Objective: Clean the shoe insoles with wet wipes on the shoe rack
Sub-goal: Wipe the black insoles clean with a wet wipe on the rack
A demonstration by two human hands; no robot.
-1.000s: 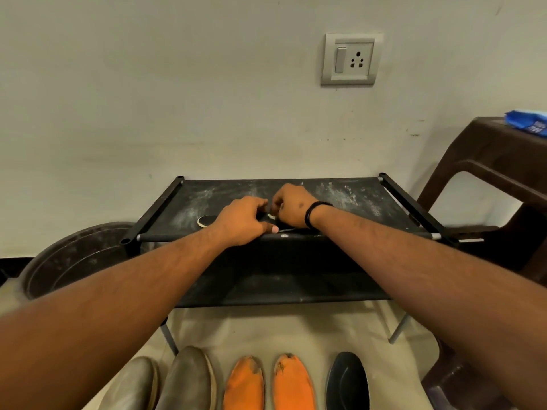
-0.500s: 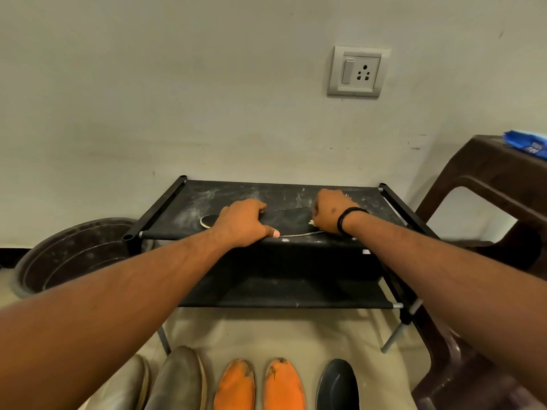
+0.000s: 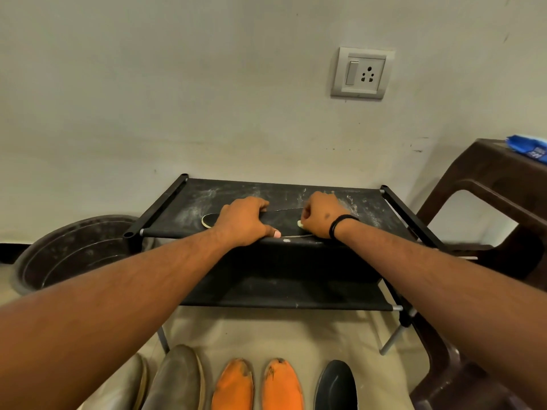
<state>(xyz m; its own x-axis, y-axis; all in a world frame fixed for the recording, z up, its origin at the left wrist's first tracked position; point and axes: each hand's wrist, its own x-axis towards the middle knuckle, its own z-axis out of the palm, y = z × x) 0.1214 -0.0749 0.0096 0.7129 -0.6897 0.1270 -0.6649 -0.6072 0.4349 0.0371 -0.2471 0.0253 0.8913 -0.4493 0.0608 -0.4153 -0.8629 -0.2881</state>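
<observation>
Shoe rack (image 3: 340, 199), black and dusted with pale smears, stands against the wall at the centre of the head view, and a dark insole (image 3: 284, 223) with a light rim lies lengthwise along the front edge of its top shelf. The left hand (image 3: 244, 221) presses down on the insole's left part, fingers curled over its far edge and thumb stretched along the near edge. At about 3 o'clock from it, the right hand (image 3: 321, 216), wearing a black wristband (image 3: 340, 224), is bunched into a fist on the insole's right part; a small white bit of wet wipe (image 3: 299, 223) shows at its fingers, pinched against the insole.

On the floor at 6 o'clock lie more insoles in a row: two grey ones (image 3: 174, 380), two orange ones (image 3: 257, 386) and a black one (image 3: 336, 386). A dark round tub (image 3: 68, 250) sits at 9 o'clock of the rack. At 3 o'clock stands a brown plastic stool (image 3: 491, 184) carrying a blue packet (image 3: 529, 146) at the frame's edge. A switch socket (image 3: 362, 73) is on the wall at 1 o'clock.
</observation>
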